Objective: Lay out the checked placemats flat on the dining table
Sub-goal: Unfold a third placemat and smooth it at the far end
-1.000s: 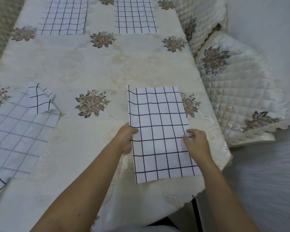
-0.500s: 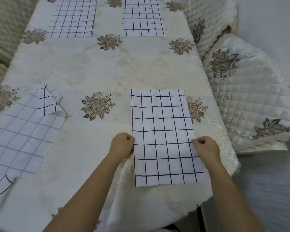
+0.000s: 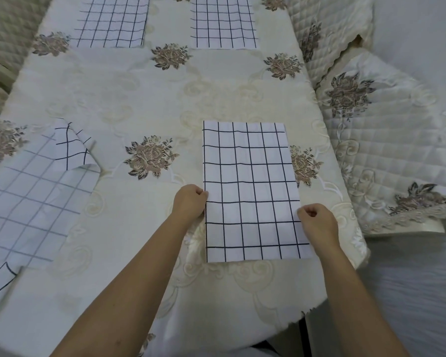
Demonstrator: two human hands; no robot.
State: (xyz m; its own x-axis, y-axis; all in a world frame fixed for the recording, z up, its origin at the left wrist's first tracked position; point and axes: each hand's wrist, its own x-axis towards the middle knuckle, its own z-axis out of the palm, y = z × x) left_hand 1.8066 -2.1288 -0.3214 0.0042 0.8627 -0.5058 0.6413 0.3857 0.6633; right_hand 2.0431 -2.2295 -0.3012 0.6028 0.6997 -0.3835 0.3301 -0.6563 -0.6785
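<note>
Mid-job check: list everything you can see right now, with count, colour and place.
Flat checked placemats: three, white with dark grid; near one between the hands, two at the far end.
Unflattened placemat: one, white checked, left edge, corners folded over.
Tablecloth: one, cream with brown flower motifs, covering the table.
Quilted chair covers: cream with flowers, right of the table.
Left hand: fingers curled at the near placemat's left edge.
Right hand: fingers curled at its right edge.

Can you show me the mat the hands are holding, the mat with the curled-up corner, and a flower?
held placemat [image 3: 252, 191]: head view, its middle.
curled placemat [image 3: 31, 202]: head view, flat part.
embroidered flower [image 3: 151, 157]: head view, blossom centre.
</note>
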